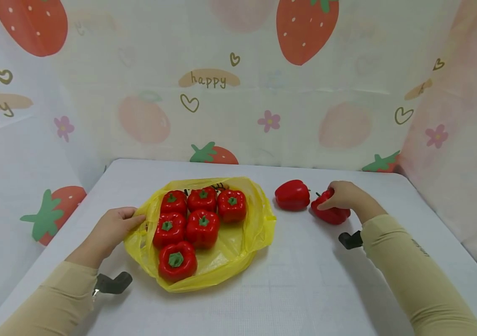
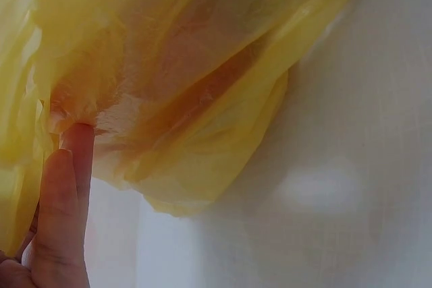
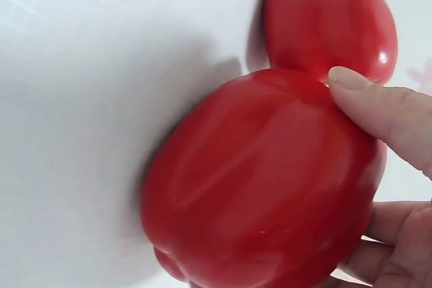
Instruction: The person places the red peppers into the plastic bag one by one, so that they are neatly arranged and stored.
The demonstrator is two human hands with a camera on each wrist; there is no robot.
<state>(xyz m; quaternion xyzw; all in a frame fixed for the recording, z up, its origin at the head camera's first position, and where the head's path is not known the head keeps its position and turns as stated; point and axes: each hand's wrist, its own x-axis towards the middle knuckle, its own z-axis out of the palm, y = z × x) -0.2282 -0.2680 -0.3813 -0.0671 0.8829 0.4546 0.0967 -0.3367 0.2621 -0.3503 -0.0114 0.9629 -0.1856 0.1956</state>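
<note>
A yellow plastic bag [image 1: 231, 261] lies spread wide at its mouth on the white table, with several red bell peppers [image 1: 202, 228] standing inside, green stems up. My left hand [image 1: 114, 229] pinches the bag's left rim between thumb and fingers; the left wrist view shows the fingers [image 2: 59, 200] against the thin plastic. Over on the right, my right hand [image 1: 345, 195] grips a red bell pepper [image 3: 256, 180] from above, thumb on one side and fingers on the other. Just left of it, a second red bell pepper [image 1: 292, 195] lies on its side on the table.
The white table [image 1: 289, 289] reaches back to a curtain [image 1: 238, 121] printed with strawberries, hearts and flowers, which also hangs at both sides. Dark wrist-camera mounts [image 1: 113, 283] stick out from the beige sleeves.
</note>
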